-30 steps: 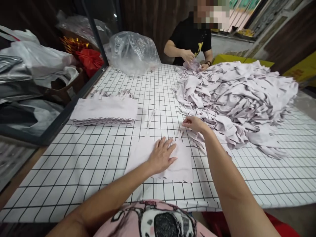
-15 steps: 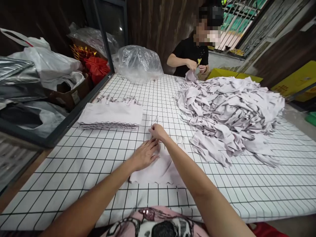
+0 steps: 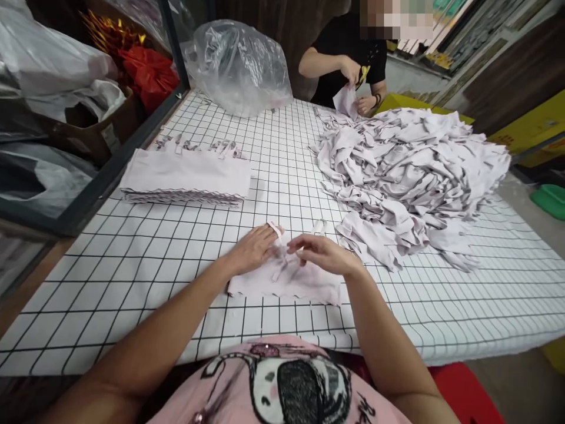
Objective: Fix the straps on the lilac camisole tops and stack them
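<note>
A pale lilac strappy garment [image 3: 311,287] lies flat in front of me, its wavy hem toward my body. My left hand [image 3: 252,250] rests flat on its upper left part, fingers stretched out. A thin pale strap [image 3: 276,229] loops over or beside those fingertips; which of the two I cannot tell. Just right of it, my right hand [image 3: 324,253] is over the garment with fingers apart and nothing visible in them. A second strap [image 3: 321,227] sticks up beyond the right hand.
A neat stack of similar garments [image 3: 188,171] sits at the left. A large heap of loose garments [image 3: 415,176] covers the right side. Across the grid-patterned table [image 3: 176,247], a co-worker [image 3: 348,56] holds cloth and a yellow-handled tool. A clear plastic bag [image 3: 241,68] stands at the back.
My right hand has let go near the garment's upper edge and moved right and closer to me, its fingers now apart. The strap now lies at my left fingertips. The view has tilted down.
</note>
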A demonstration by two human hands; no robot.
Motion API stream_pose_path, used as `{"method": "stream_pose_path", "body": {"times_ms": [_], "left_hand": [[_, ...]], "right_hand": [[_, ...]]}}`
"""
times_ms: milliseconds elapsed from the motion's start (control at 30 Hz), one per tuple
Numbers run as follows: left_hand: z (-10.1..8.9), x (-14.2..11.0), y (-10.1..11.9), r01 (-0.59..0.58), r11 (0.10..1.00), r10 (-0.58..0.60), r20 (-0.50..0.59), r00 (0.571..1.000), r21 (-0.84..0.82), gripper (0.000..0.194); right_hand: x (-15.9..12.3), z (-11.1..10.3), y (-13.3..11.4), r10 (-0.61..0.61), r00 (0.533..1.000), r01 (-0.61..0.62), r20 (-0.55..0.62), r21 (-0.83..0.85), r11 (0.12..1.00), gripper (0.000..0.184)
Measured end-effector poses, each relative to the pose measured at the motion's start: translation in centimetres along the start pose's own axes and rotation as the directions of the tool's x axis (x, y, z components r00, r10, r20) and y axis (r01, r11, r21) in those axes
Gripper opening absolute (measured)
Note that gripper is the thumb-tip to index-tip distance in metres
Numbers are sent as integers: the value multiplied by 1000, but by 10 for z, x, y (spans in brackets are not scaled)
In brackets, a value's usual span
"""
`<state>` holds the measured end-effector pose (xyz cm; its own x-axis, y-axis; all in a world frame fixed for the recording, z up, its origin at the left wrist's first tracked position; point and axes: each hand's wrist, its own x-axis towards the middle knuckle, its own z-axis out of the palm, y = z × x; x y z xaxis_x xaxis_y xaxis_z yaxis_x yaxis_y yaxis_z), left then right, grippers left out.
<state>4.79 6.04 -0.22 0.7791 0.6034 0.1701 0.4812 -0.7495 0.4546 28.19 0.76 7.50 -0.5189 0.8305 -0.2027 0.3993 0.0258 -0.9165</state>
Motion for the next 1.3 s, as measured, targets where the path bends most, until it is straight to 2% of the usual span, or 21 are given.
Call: {"method": "stream_pose_path", "body": {"times_ms": [67, 100, 167, 267, 400, 500, 667, 867, 1033, 1200, 1300], "left_hand": [[-3, 0, 1, -26, 999, 24, -40, 999, -46, 48], [-3, 0, 1, -39, 997, 34, -62, 997, -71, 50], [-5, -1, 1, -58, 990, 46, -94, 995, -128, 53], [-7, -2, -2, -47, 971, 25, -93, 995, -236, 55], [-14, -5, -7, 25, 908, -38, -24, 999, -419, 56], [-18, -4, -6, 70, 818, -92, -8, 996, -572, 50], [-12, 3, -4, 107, 631, -260, -80, 962, -768, 37], [-8, 7, -2, 128, 534, -368, -93, 925, -836, 33], [-11, 8, 1, 133, 577, -373, -115, 921, -806, 35], [-12, 8, 4, 162, 581, -419, -122, 900, -798, 38], [-10, 8, 4, 169, 577, -426, -118, 897, -799, 37]], "right_hand": [[14, 7, 18, 146, 977, -124, -153, 144, 982, 26], [22, 10, 24, 202, 962, -164, -181, 206, 965, 27], [39, 16, 30, 252, 957, -203, -140, 296, 933, 29], [55, 21, 28, 208, 978, -191, -13, 343, 920, 31], [54, 17, 21, 127, 988, -147, 85, 293, 945, 33], [48, 13, 19, 114, 984, -143, 137, 223, 964, 34], [36, 10, 21, 61, 967, -97, 249, 137, 986, 34], [20, 9, 32, 42, 949, -105, 313, 189, 976, 30], [15, 13, 36, 9, 942, -86, 336, 214, 973, 30], [12, 14, 39, -35, 962, -41, 271, 269, 962, 26], [10, 14, 43, 15, 957, -115, 289, 330, 937, 28]]}}
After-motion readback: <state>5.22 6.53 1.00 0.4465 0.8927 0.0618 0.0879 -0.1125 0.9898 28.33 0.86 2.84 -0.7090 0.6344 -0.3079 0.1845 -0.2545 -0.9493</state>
